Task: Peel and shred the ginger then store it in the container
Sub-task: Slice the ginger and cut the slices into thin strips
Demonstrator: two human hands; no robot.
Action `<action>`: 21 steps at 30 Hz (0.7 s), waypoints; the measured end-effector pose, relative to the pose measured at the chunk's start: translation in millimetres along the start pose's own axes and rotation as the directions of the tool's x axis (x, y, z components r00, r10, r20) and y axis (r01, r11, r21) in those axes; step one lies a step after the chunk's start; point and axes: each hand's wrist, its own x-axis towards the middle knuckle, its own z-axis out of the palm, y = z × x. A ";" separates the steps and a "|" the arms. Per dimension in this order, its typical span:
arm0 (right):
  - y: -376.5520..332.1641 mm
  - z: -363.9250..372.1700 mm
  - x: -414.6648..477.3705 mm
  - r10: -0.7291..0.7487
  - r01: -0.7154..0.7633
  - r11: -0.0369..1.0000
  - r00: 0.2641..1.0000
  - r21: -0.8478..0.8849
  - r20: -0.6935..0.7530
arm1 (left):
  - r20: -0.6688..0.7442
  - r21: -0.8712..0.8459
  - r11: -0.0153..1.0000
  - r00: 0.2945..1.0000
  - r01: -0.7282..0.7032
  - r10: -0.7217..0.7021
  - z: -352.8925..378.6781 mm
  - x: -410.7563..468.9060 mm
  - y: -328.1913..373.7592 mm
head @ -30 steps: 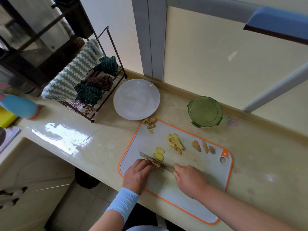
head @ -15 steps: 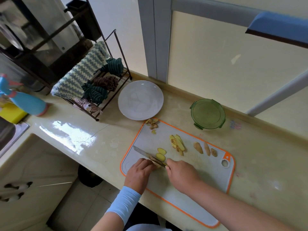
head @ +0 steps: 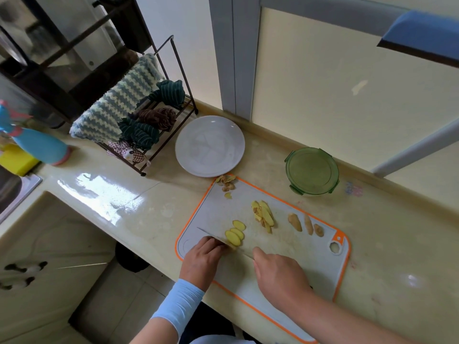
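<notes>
The step in hand was judged to be slicing, ahead of shredding. The left hand [head: 202,259] lay curled, fingertips down on the ginger piece [head: 230,246] at the near left of the cutting board [head: 298,256]; most of that piece was hidden beneath the fingers. The right hand [head: 278,274] was closed round the handle of the knife [head: 211,235], whose blade ran across the left fingertips. Three fresh slices [head: 236,233] lay overlapping just beyond the blade. A heap of cut ginger [head: 264,216] sat mid-board, three small knobs [head: 308,224] lay near the right end, and peelings [head: 226,182] sat at the far corner. The green container [head: 311,171] stood lidded on the worktop [head: 397,244] beyond the board.

Recommended practice:
1. Keep the left fingertips tucked back, knuckles guiding the blade.
2. Cut thin, even slices; uneven ones would shred poorly.
3. As the piece shortens, lay it flat side down to stop it rolling.
4. Stack the slices before cutting them into shreds.
5. Remove the container's lid before transfer.
</notes>
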 end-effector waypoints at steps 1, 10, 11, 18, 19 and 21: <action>1.4 -2.5 -1.0 0.005 -0.005 1.000 1.000 0.013 0.029 | 0.001 -0.003 1.000 1.000 0.000 0.000 0.2 -0.6 -0.2; 8.5 -1.2 1.0 -0.035 0.032 0.993 0.999 0.117 0.025 | -0.001 -0.005 1.000 1.000 -0.003 0.003 -1.1 1.6 0.7; 8.1 -2.9 1.7 -0.037 0.032 0.990 0.999 0.136 0.033 | 0.005 -0.004 1.000 1.000 0.001 -0.001 -1.2 1.7 0.6; 5.3 -9.1 10.4 -0.059 0.042 0.977 0.996 0.211 0.073 | 0.019 -0.035 0.999 0.999 0.033 -0.033 -2.3 2.1 0.3; 5.3 -9.6 10.3 -0.057 0.039 0.975 0.995 0.220 0.078 | 0.017 -0.041 0.999 0.999 0.033 -0.033 -2.6 2.2 0.4; 5.4 -9.6 9.3 -0.055 0.034 0.974 0.995 0.224 0.089 | 0.010 -0.053 0.998 0.999 0.038 -0.037 -3.3 1.9 1.4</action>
